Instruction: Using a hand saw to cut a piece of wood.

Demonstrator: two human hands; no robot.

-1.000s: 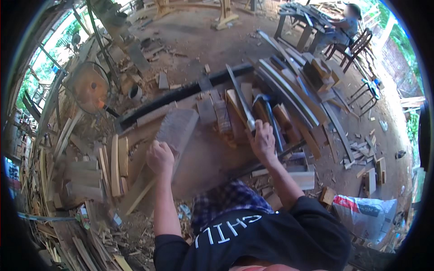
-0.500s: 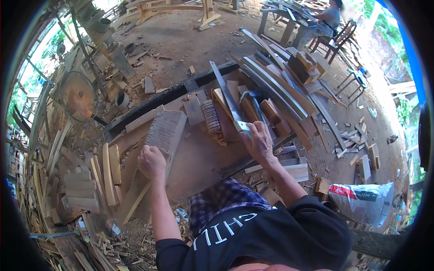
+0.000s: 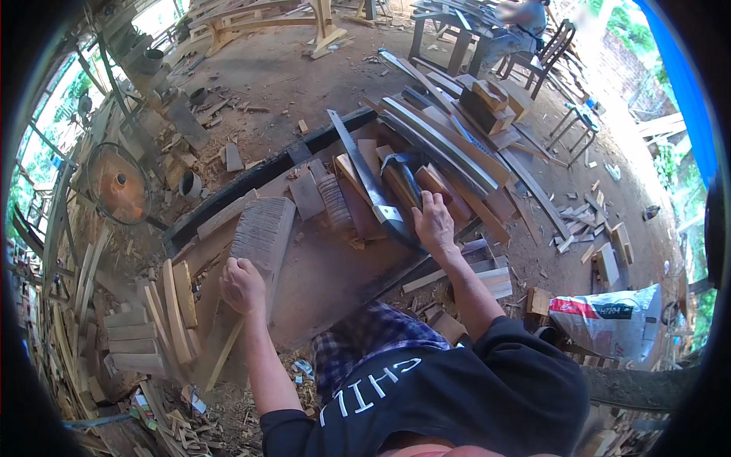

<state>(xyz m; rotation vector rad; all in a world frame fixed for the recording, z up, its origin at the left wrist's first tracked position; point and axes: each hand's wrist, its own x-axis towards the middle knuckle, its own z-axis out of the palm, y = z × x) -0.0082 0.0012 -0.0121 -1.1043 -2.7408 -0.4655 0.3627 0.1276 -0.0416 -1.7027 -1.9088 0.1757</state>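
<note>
The low bench (image 3: 335,270) is stretching before the person, its flat brown top wearing dust along a dark, straight rail. On its left part the broad wooden block (image 3: 263,228) is lying aslant, thick and straight-sided. Its face is suggesting work partly done: close, ragged grooves are crossing the far part, while the long side is showing plain and smooth; what is waiting under the hand I can't make out. Further right, the long saw (image 3: 354,156) is resting on wood pieces, its thin metal blade tapering from a dark handle. Just beside it a dark hammer-like tool (image 3: 412,186) is lying, its head curving. A smaller ribbed block (image 3: 333,202) is sitting between saw and broad block. The left grip (image 3: 244,286) is curling fist-like on the broad block; the right grip (image 3: 435,227) is bending narrowly by the tool's shaft. Whether either is clasping anything, I'm not managing to tell.
</note>
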